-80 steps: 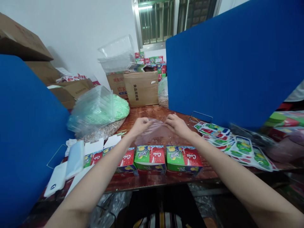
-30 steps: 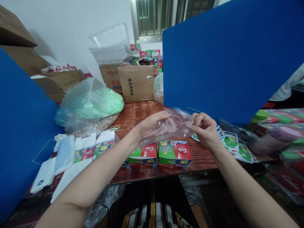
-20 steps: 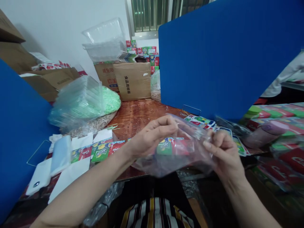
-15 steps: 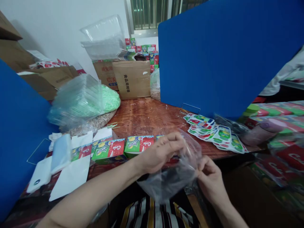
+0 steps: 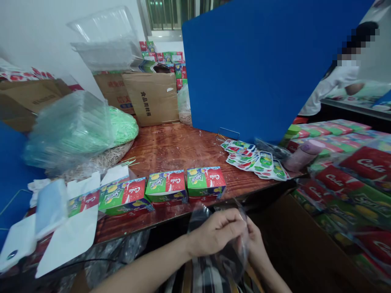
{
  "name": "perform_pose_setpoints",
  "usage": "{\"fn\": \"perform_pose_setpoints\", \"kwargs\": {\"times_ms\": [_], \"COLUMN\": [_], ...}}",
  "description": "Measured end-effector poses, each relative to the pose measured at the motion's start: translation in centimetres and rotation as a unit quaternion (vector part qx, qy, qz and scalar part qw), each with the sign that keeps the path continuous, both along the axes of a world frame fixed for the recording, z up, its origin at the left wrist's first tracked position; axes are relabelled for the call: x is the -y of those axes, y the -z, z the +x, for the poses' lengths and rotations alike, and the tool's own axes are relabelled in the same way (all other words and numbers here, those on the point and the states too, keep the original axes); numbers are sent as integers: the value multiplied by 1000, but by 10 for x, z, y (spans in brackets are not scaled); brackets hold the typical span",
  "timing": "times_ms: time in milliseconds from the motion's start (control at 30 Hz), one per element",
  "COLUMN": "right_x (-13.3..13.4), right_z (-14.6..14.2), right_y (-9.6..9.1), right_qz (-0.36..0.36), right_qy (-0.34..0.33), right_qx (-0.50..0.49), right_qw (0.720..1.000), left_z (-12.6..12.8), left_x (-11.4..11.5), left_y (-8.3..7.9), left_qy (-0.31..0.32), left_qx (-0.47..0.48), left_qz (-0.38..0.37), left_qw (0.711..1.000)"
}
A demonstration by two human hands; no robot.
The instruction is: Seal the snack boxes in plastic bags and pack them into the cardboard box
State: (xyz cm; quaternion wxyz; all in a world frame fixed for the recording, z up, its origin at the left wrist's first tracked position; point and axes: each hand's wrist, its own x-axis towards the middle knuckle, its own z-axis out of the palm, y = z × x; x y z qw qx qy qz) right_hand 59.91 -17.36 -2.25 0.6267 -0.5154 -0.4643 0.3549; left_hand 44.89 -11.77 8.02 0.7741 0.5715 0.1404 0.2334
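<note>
Before the near edge of the table (image 5: 171, 142), the clear bag (image 5: 230, 260) hangs, pinched by left hand (image 5: 218, 232) and right hand (image 5: 256, 244). No box shows inside. Three boxes (image 5: 166, 185) stand formed; one carton (image 5: 84, 202) has flaps spread. Earlier, the bag was beyond the boxes.
</note>
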Motion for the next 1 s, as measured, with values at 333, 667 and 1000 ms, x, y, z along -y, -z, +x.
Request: {"fn": "perform_pose_setpoints", "kwargs": {"times_ms": [333,667,1000], "right_x": [-6,-12,-28], "right_z": [35,70,48], "right_y": [-69,-20,-44], "right_qz": [142,64,-44], "right_qy": [-135,-101,-371], "right_qx": [273,195,175], "right_qw": [942,974,911], "left_z": [12,-35,-57], "left_x": [-13,-42,-33], "left_y": [8,17,28], "left_qy": [-92,27,-122], "left_qx": [-188,-279,-274], "left_qz": [300,257,163], "left_qw": [930,925,940]}}
